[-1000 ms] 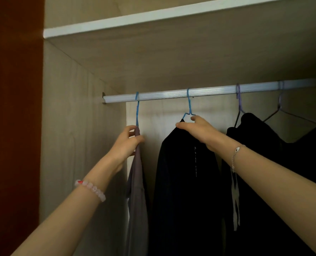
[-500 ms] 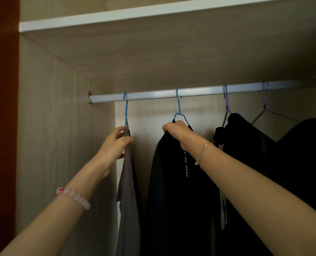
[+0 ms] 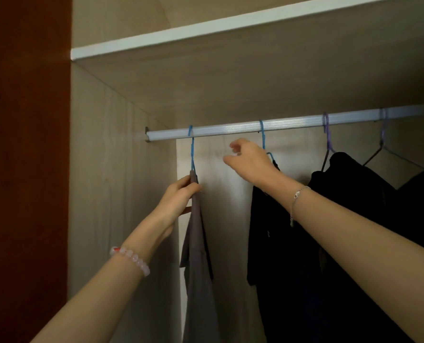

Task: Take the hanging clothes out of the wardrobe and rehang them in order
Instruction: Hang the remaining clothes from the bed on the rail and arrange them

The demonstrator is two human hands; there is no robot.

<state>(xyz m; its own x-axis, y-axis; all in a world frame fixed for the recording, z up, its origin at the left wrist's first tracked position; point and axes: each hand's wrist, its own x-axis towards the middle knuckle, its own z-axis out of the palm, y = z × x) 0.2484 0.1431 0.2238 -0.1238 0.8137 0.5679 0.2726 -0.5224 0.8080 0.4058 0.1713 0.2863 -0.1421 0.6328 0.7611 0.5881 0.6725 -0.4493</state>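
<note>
A silver rail (image 3: 292,125) runs across the wardrobe. At its left end a grey garment (image 3: 198,268) hangs from a blue hanger (image 3: 191,149). My left hand (image 3: 178,196) pinches the top of that garment just under the hanger's neck. To the right a black garment (image 3: 280,243) hangs from a second blue hanger (image 3: 263,134). My right hand (image 3: 250,162) hovers in front of this hanger with fingers spread, holding nothing. Further right, dark clothes (image 3: 369,206) hang from a purple hanger (image 3: 326,134) and a pale purple hanger (image 3: 383,129).
A shelf with a white front edge (image 3: 206,28) sits above the rail. The wardrobe's left side panel (image 3: 111,169) stands close to the grey garment. A reddish-brown door or frame (image 3: 30,169) fills the far left.
My right hand has let go of the black garment's shoulder and risen up and left with fingers apart. My left hand keeps its hold on the grey garment.
</note>
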